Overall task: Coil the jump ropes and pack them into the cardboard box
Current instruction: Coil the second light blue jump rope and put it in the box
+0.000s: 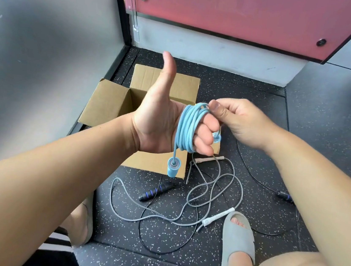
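Dark speckled rubber floor (261,112) carries everything; no bench here.

Open brown cardboard box (107,104) sits on the floor under the raised hands, flaps out; its inside is mostly hidden, so cannot tell if anything is packed.

Left hand (158,122) is held up over the box, thumb straight up, fingers (205,136) curled with the light blue jump rope (187,127) wound round them in several loops.

Right hand (240,121) is just beside it, thumb and fingers pinched on the top of that coil.

Loose grey jump rope with white handles (214,188) lies tangled on the floor near the box; thin black jump rope with black-and-blue grips (156,191) is spread under and around it; both uncoiled.

One blue cylindrical handle (173,165) hangs off the coil below the left palm; the second blue handle (216,136) is close by the left fingertips.

Step, as judged: end of winding the first rope, nearly all of it taken up.

Next move likely needs the tail secured, the coil slid off the left fingers without springing open, then lowered into the box; two ropes left to do.
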